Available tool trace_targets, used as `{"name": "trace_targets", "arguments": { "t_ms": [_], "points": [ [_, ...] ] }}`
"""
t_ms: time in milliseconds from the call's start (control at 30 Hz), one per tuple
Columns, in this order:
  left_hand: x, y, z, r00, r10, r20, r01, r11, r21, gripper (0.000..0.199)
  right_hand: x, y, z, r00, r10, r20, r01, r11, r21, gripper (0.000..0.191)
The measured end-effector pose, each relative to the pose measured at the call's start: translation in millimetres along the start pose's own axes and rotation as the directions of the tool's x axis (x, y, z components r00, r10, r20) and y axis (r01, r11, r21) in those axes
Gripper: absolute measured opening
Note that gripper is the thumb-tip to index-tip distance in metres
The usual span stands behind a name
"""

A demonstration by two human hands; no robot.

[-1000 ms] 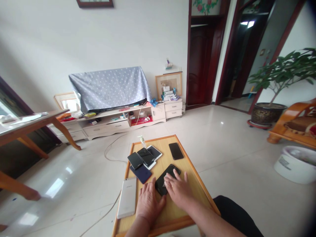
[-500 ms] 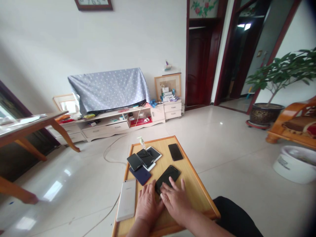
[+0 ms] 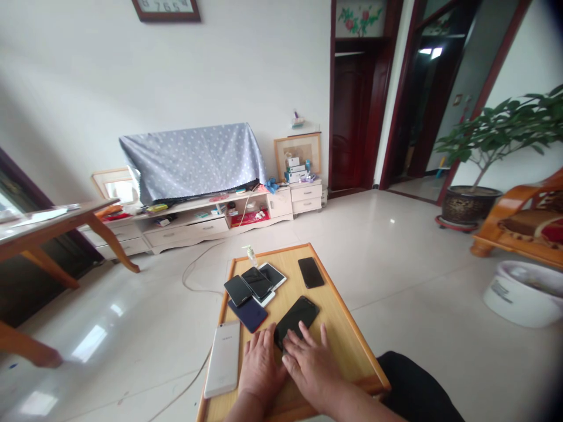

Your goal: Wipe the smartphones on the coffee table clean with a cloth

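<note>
You're in a tiled living room, and everything here is placed from the low wooden table (image 3: 341, 351) in front of you. Your left hand (image 3: 261, 369) and right hand (image 3: 312, 370) lie palm down at its near end, both open with the fingers spread, neither closed around anything. Your right fingertips (image 3: 303, 347) touch the lower edge of a black smartphone (image 3: 297, 320), which lies between your hands, and your left hand sits just beside that phone's lower corner.

Along the table's left edge, a silver smartphone (image 3: 223, 358) lies face down beside your left hand. Beyond it is a navy phone (image 3: 247, 315), then a tight cluster: two black phones (image 3: 238, 290) (image 3: 257, 282) overlapping a white phone (image 3: 265, 299) and a second white phone (image 3: 272, 275). A lone black phone (image 3: 311, 272) lies at the far right of the tabletop, and a small pump bottle (image 3: 251, 255) stands at the far edge.

Off the table's near right corner is your dark trouser leg (image 3: 416, 387). A white basin (image 3: 519, 293) sits on the floor to the table's right, and a cable (image 3: 193, 275) runs across the floor to its left. Well past the far end stands a cream TV cabinet (image 3: 185, 227) with a dotted blue cloth (image 3: 189, 161) draped above it.
</note>
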State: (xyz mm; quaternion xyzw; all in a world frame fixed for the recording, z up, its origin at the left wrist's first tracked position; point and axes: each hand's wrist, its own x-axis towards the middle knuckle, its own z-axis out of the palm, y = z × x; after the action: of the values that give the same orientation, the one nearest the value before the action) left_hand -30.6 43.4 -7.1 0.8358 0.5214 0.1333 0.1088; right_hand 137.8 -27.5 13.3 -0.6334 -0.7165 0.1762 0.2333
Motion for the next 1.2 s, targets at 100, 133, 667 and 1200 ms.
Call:
{"name": "trace_targets", "arguments": {
  "t_ms": [100, 133, 667, 1200],
  "points": [
    [0, 1, -0.6, 0.999, 0.015, -0.04, -0.014, 1.0, 0.002, 0.068, 8, 18, -9, 0.994, 0.086, -0.067, -0.091, 0.994, -0.065, 0.048],
    [-1, 2, -1.1, 0.998, 0.02, -0.055, -0.02, 1.0, 0.005, 0.067, 12, 25, -12, 0.988, 0.123, -0.098, -0.132, 0.987, -0.095, 0.049],
    [0, 6, -4.8, 0.998, 0.022, -0.065, -0.022, 1.0, -0.001, 0.062, 27, 62, -3, 0.95, 0.016, -0.312, -0.039, 0.997, -0.067, 0.044],
    [2, 6, -3.3, 0.999, 0.03, -0.041, -0.03, 1.0, 0.005, 0.059, 29, 76, -19, 0.821, 0.29, -0.492, -0.077, 0.909, 0.409, 0.043]
  ]
}}
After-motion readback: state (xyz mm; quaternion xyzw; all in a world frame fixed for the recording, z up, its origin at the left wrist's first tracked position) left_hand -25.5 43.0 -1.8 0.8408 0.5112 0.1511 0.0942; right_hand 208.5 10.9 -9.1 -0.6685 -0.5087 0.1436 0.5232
